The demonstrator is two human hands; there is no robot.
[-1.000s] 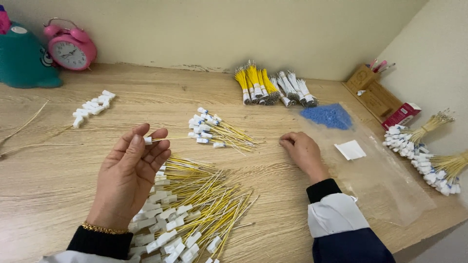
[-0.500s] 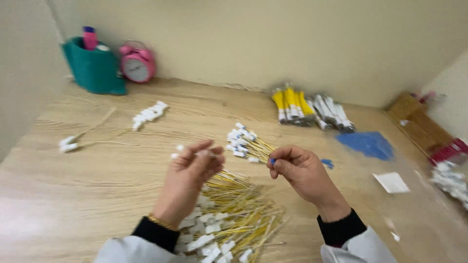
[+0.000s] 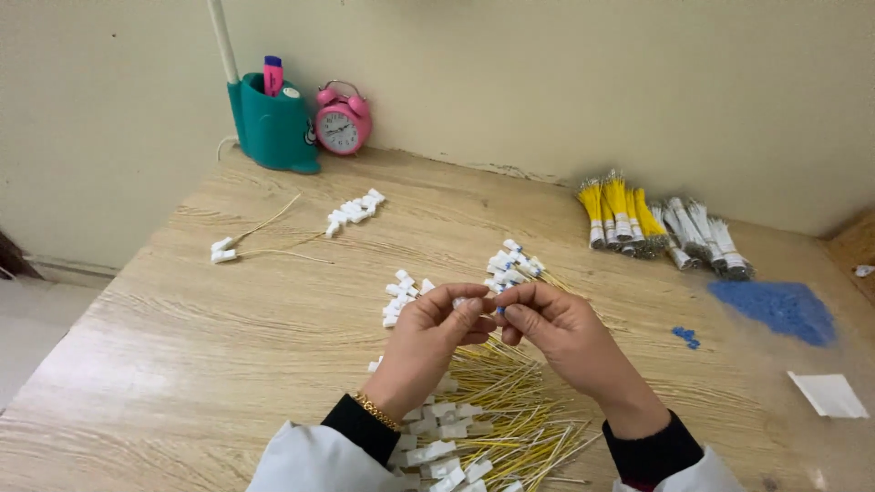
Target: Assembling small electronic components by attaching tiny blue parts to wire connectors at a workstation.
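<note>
Two hands meet above the middle of the wooden table [image 3: 182,364], fingertips pointing at each other. The left hand [image 3: 436,339] comes up from the bottom of the view with its back to the camera. It has a gold bracelet [image 3: 375,412] on the wrist, above a dark cuff and a white sleeve. Its thumb and first fingers are pinched shut on a small white plug [image 3: 458,302] that peeks out just above the fingertips. The right hand [image 3: 558,330] comes in from the lower right. Its fingers are curled, and its thumb and first finger are pinched on a tiny blue bit [image 3: 499,310] that shows only a little between them. The white plug and the blue bit sit very close together, right where the two sets of fingertips touch.

Under the hands lies a big pile of thin yellow wires [image 3: 497,410] with white plugs on their ends. A smaller bunch of the same wires [image 3: 515,266] lies just behind the hands. Loose white plugs [image 3: 401,296] sit to the left of the hands. Further back are a row of white plugs [image 3: 354,211], tied bundles of yellow and white wires [image 3: 661,223], a heap of blue bits [image 3: 773,308], a white paper square [image 3: 831,394], a pink clock [image 3: 339,126] and a green pen holder [image 3: 272,123]
</note>
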